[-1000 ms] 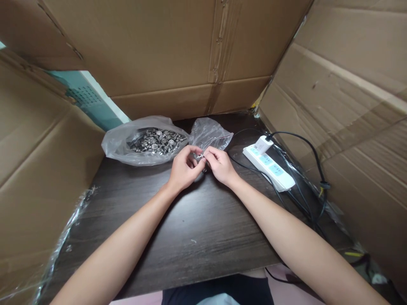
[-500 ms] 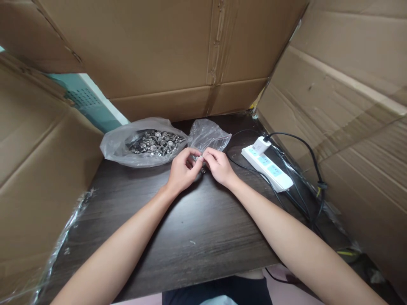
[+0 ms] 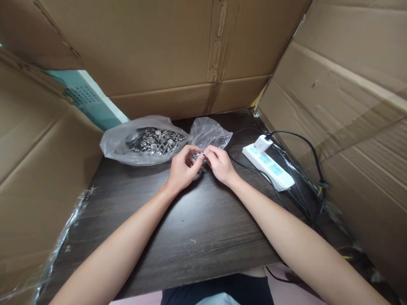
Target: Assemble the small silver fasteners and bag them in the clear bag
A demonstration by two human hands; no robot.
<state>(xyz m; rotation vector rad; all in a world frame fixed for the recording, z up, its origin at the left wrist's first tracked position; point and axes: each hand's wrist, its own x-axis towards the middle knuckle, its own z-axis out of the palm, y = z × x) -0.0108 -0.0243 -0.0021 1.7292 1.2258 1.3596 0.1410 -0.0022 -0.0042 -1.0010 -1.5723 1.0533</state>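
My left hand [image 3: 184, 168] and my right hand [image 3: 220, 165] meet above the middle of the table, fingertips close together. Between them is a small shiny metal piece [image 3: 200, 155], pinched by both hands; its exact kind is too small to make out. Just below the fingertips another small metal part [image 3: 203, 170] shows, partly hidden by my left hand. To the left, an open clear plastic bag [image 3: 117, 144] holds many small round-headed metal parts [image 3: 159, 142]. A second, crumpled clear plastic bag [image 3: 210, 130] lies right behind my hands.
On the right lies a white power strip [image 3: 269, 168] with a white plug adapter [image 3: 263, 144] in it. Black cables [image 3: 313, 156] run along the right side. Cardboard walls [image 3: 159, 51] enclose the dark wooden table [image 3: 178, 241] at the back and both sides.
The view has shifted very slightly. My hands stay together in the same place, with the fingertips moving a little around the small metal piece.
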